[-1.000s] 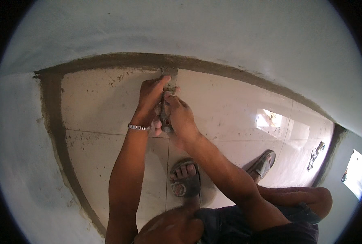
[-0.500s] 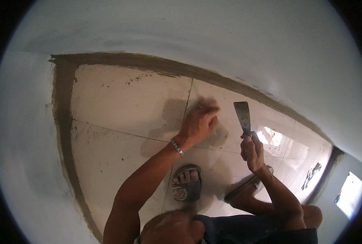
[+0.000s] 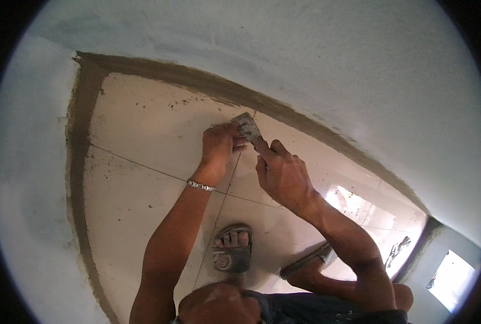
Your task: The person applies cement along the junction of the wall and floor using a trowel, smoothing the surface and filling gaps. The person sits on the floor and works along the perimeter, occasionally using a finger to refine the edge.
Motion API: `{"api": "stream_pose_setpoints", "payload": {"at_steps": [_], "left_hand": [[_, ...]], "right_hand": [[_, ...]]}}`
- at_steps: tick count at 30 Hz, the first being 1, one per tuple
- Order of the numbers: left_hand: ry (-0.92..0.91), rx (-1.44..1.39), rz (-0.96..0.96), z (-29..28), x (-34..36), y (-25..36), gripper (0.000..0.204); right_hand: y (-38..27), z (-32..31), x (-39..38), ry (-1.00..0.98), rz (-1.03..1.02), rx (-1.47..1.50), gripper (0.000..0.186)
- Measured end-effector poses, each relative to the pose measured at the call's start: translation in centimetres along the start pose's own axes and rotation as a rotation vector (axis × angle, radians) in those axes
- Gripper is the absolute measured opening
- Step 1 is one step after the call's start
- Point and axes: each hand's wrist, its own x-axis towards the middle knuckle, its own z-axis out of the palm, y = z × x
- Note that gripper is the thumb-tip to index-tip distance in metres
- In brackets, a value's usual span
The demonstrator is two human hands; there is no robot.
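My right hand (image 3: 289, 175) is closed round the handle of a putty knife (image 3: 248, 127), its thumb and index finger reaching toward the blade. The wide blade is smeared with grey material and points up and to the left. At the blade's left edge is my left hand (image 3: 219, 144), with curled fingers against it; some fingertips show just below the metal. A metal bracelet (image 3: 200, 186) circles my left wrist. Both hands are over the pale floor tiles (image 3: 143, 113), near the tile joint.
A dark cement-like band (image 3: 186, 77) runs along the foot of the pale wall (image 3: 283, 48) and down the left side. My sandalled foot (image 3: 233, 248) is on the tiles below my hands. Crumbs dot the floor; a dark scrap (image 3: 398, 251) lies at right, near a bright opening (image 3: 451, 279).
My right hand has brought the putty knife left and tilted its blade toward my left hand. My left hand has moved slightly left, and its fingers now meet the blade.
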Motion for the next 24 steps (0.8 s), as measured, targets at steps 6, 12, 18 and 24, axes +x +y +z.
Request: {"api": "stream_pose_setpoints", "payload": {"at_steps": [6, 12, 18, 24], "left_hand": [[-0.075, -0.074, -0.103, 0.8, 0.4, 0.4, 0.032], [0.051, -0.177, -0.116, 1.5, 0.3, 0.3, 0.033], [0.076, -0.226, -0.151, 1.2, 0.4, 0.5, 0.035], [0.071, -0.277, -0.154, 1.5, 0.3, 0.8, 0.035]], "right_hand": [[4.5, -1.7, 1.5, 0.049, -0.155, -0.087, 0.032], [4.4, -2.1, 3.1, 0.057, -0.214, -0.153, 0.031], [4.3, -2.1, 3.5, 0.023, -0.201, -0.143, 0.03], [3.1, -3.1, 4.4, 0.037, -0.252, -0.319, 0.027]]}}
